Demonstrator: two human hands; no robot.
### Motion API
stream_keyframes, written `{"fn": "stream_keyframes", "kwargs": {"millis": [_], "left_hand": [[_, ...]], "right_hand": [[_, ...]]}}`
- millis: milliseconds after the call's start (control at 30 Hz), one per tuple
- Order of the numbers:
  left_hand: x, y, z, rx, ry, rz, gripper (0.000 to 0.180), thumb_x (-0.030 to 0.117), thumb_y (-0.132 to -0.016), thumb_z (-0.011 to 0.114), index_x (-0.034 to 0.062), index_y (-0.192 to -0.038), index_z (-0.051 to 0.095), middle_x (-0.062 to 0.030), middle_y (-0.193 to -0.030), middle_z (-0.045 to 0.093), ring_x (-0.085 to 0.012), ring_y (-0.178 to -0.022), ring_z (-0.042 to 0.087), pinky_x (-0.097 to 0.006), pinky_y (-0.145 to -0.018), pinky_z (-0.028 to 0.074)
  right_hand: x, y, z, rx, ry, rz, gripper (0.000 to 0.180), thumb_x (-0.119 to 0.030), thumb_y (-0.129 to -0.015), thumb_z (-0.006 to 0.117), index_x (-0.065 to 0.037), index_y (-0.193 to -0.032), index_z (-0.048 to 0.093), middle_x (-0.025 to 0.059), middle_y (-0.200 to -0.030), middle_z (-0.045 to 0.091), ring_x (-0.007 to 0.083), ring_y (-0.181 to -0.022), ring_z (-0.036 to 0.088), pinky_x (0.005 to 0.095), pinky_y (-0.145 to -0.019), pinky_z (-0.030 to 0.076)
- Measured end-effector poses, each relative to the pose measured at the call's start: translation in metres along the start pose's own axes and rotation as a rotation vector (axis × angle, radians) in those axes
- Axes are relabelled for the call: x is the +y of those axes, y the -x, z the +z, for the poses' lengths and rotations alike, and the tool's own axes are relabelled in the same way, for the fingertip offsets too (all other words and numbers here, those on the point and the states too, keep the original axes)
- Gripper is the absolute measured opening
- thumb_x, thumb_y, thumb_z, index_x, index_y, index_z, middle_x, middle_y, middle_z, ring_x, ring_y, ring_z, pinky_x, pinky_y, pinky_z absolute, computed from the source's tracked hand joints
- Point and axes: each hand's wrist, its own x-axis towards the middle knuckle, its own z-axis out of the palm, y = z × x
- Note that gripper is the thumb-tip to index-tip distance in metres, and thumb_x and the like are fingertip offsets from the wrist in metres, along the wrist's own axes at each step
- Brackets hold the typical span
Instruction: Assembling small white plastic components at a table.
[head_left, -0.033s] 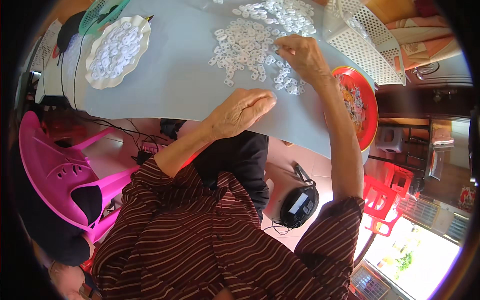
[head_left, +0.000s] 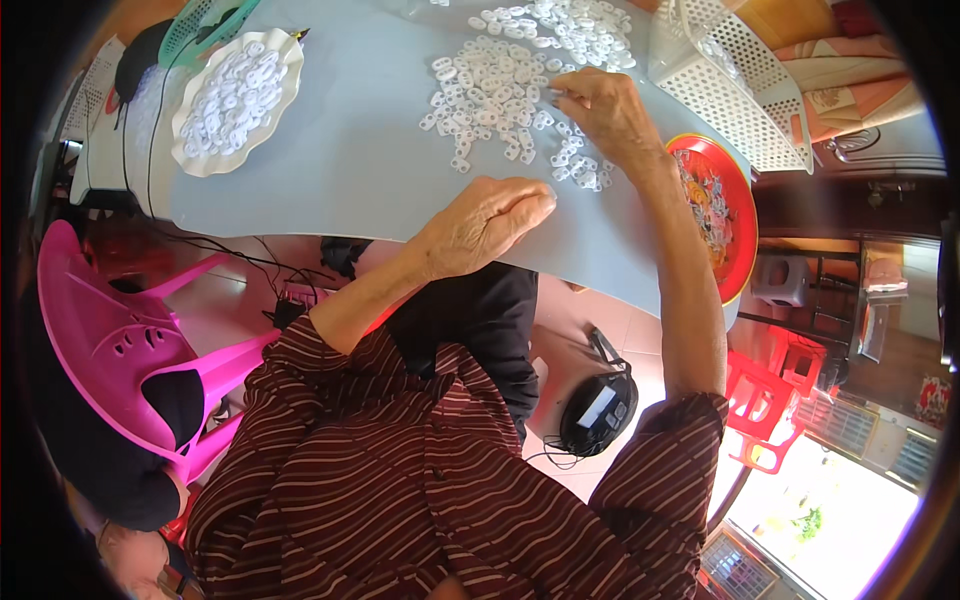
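Note:
Small white plastic pieces with holes lie in a loose pile [head_left: 490, 85] on the grey-blue table. My right hand [head_left: 612, 115] is bent over the pile's right edge, its thumb and fingertips drawn together near a few pieces; whether one is pinched there is too small to make out. Below its wrist lies a small separate cluster of pieces [head_left: 580, 170]. My left hand [head_left: 488, 228] is held at the near table edge, fingers curled in and thumb pressed along them. Whatever it may hold is hidden.
A scalloped white dish [head_left: 185, 150] heaped with white pieces stands at the left, beside a green basket [head_left: 200, 35]. To the right are a red tray [head_left: 742, 215] of small clear scraps and a white perforated basket [head_left: 745, 115]. A pink chair [head_left: 110, 330] stands lower left.

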Motion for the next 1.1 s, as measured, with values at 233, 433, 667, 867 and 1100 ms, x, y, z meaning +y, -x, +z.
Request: {"fn": "stream_keyframes", "kwargs": {"millis": [233, 433, 667, 867, 1100], "left_hand": [[0.003, 0.001, 0.0, 0.013, 0.011, 0.002, 0.027, 0.026, -0.094, 0.047, 0.0013, -0.086, 0.056, -0.0047, -0.061, 0.046, -0.0111, -0.058, 0.04, -0.029, -0.056, 0.039], [-0.016, -0.008, -0.006, 0.285, 0.395, 0.076, 0.03, 0.026, -0.096, 0.045, 0.0009, -0.091, 0.059, -0.003, -0.073, 0.057, -0.0105, -0.074, 0.052, -0.023, -0.073, 0.04], [-0.015, -0.024, -0.014, 0.115, 0.861, -0.008, 0.028, 0.023, -0.093, 0.049, -0.0021, -0.089, 0.059, -0.0078, -0.073, 0.06, -0.016, -0.072, 0.055, -0.027, -0.07, 0.044], [-0.008, -0.022, -0.012, 0.005, 0.979, -0.099, 0.023, 0.021, -0.091, 0.054, -0.0003, -0.087, 0.06, -0.006, -0.071, 0.058, -0.0164, -0.072, 0.056, -0.028, -0.07, 0.044], [-0.006, -0.016, 0.002, 0.235, 0.666, -0.006, 0.02, 0.02, -0.092, 0.054, 0.0016, -0.09, 0.061, -0.0025, -0.074, 0.058, -0.0131, -0.076, 0.056, -0.028, -0.071, 0.045]], "right_hand": [[0.001, -0.009, 0.002, -0.143, 0.238, -0.053, 0.013, -0.007, -0.079, 0.061, -0.003, -0.089, 0.068, 0.016, -0.074, 0.064, 0.026, -0.062, 0.062, 0.0341, -0.061, 0.049], [-0.045, 0.011, 0.003, -0.025, -0.337, 0.4, 0.013, -0.015, -0.084, 0.063, -0.004, -0.085, 0.069, 0.0067, -0.067, 0.063, 0.0135, -0.059, 0.057, 0.0282, -0.055, 0.047], [-0.076, 0.046, 0.011, 0.154, -1.179, 0.616, 0.021, -0.022, -0.087, 0.065, -0.002, -0.09, 0.066, -0.0008, -0.066, 0.056, 0.0077, -0.059, 0.05, 0.0219, -0.055, 0.043], [-0.081, 0.059, 0.009, 0.108, -1.383, 0.666, 0.02, -0.022, -0.088, 0.064, -0.003, -0.09, 0.064, -0.0001, -0.07, 0.058, 0.008, -0.061, 0.051, 0.0231, -0.056, 0.043], [-0.091, 0.072, 0.019, 0.366, -1.141, 0.552, 0.017, -0.017, -0.086, 0.066, -0.001, -0.089, 0.066, -0.0004, -0.071, 0.06, 0.0054, -0.06, 0.05, 0.0216, -0.055, 0.043]]}}
